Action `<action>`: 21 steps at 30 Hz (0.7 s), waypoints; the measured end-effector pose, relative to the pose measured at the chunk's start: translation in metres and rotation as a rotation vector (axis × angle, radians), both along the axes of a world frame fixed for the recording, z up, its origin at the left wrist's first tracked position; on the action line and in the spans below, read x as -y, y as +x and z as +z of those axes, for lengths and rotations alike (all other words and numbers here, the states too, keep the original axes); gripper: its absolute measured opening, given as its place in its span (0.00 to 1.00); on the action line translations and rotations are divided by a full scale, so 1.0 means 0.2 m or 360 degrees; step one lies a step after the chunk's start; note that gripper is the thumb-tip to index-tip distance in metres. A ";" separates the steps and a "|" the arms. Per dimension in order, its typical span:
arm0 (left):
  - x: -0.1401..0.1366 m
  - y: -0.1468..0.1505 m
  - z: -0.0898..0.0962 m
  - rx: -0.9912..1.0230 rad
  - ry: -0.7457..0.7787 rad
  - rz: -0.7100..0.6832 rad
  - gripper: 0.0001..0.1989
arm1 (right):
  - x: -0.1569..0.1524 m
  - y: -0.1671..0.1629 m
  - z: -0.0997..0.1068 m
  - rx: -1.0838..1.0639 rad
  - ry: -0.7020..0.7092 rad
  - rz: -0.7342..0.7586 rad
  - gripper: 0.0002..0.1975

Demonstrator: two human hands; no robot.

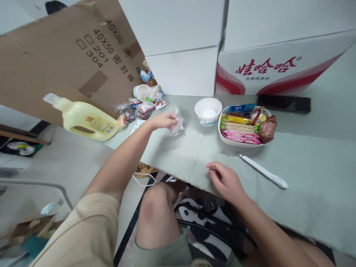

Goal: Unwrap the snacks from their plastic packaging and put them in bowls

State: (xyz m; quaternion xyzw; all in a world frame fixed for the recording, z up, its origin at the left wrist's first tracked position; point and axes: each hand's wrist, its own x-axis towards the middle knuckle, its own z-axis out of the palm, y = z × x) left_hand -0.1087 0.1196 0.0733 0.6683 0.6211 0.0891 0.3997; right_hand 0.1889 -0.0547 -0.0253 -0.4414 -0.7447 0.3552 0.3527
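Observation:
Over the left part of the grey-green table [308, 148], my left hand [164, 121] pinches a crumpled clear plastic wrapper [178, 128]. My right hand [226, 182] rests at the front edge, its fingers loosely bent and apart, with nothing visible in them. A white paper cup [208, 119] with something white inside stands upright between the hands, farther back. Beside it is a white plastic tray [241, 144] holding wrapped snacks and a row of thin sticks. A slim white-handled knife [263, 170] lies right of my right hand.
A pale yellow jug [83, 115] stands at the table's left edge. Near it are several wrapped snacks [146, 107] and a tipped paper cup [141, 92]. Cardboard [66, 55] and white boxes [180, 70] line the back. A black phone [283, 103] lies behind the tray.

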 end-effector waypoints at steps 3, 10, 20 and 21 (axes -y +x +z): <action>-0.03 -0.04 0.00 -0.0099 0.0099 0.0041 0.03 | 0.00 0.00 -0.01 -0.0002 -0.0006 -0.0002 0.11; -0.16 -0.12 -0.11 -0.0698 0.0599 0.0078 0.07 | -0.01 -0.02 -0.02 0.0038 0.0018 -0.0009 0.11; -0.16 -0.26 -0.18 0.0073 0.0492 0.0826 0.18 | -0.01 -0.01 -0.01 0.0053 -0.0018 0.0001 0.11; -0.16 -0.29 -0.18 0.0118 0.0568 0.0966 0.17 | -0.01 -0.01 0.00 0.0040 -0.0024 0.0001 0.11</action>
